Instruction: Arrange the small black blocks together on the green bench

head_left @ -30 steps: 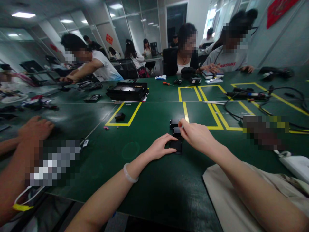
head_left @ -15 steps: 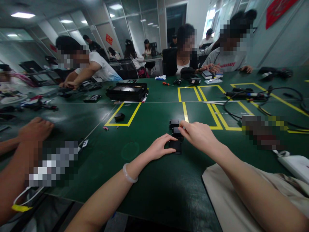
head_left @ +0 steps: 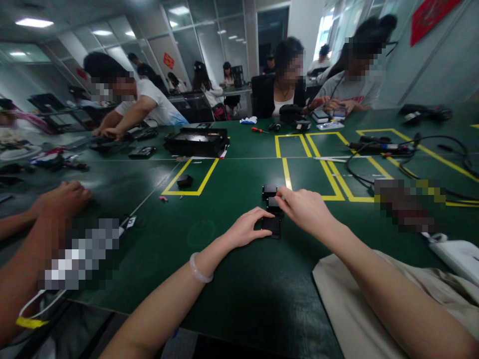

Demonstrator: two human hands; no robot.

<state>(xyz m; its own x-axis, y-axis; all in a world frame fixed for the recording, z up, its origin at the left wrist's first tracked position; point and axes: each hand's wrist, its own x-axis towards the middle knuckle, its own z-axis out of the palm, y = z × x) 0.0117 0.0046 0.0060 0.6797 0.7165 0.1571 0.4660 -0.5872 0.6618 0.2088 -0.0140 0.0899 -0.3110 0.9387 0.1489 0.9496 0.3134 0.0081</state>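
Several small black box-shaped parts stand close together on the green table, in a row running away from me. My left hand [head_left: 249, 227] holds the nearest one, a flat black square part [head_left: 272, 228], with its thumb on the near side and its fingers at the far edge. My right hand [head_left: 303, 207] is closed in a pinch at the right side of the middle black block [head_left: 274, 203]. What lies between those fingertips is hidden. Just behind it sits another black block [head_left: 269, 191], close to the right fingertips.
Another black block [head_left: 184, 180] lies inside a yellow tape outline at left. Farther back are a long black housing [head_left: 196, 141] and an orange screwdriver [head_left: 256, 129]. Black cables [head_left: 377, 147] spread over the right side. A co-worker's hand [head_left: 65, 199] rests at left; other people sit opposite.
My hands and the black parts keep nearly the same place. The co-worker's hand at left has shifted slightly right, and the hands of the person opposite at right have come together.
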